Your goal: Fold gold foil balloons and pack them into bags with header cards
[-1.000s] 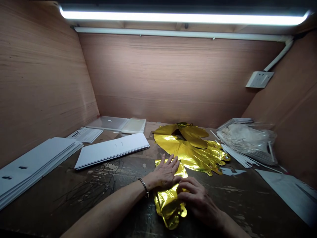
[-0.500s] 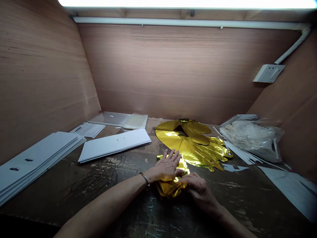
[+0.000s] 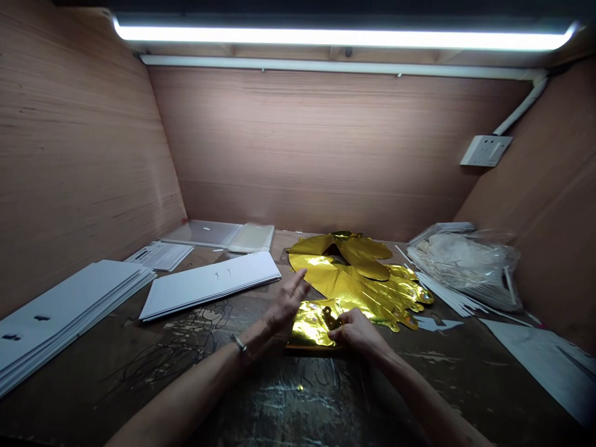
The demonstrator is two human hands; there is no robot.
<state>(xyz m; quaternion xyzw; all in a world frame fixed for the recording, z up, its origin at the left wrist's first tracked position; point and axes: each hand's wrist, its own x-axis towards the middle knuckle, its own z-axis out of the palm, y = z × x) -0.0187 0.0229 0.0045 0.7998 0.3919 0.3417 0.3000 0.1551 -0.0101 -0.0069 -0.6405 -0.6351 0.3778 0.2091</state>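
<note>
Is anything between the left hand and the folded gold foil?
Nothing visible. The left hand is raised, fingers spread, beside the folded foil, with only bare table there. The right hand pinches its right edge.

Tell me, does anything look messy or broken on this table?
The table top is badly scratched and worn, its dark coating flaking. A few white sticks have slid loose from the plastic bag on the right. The gold foil pile lies crumpled.
</note>
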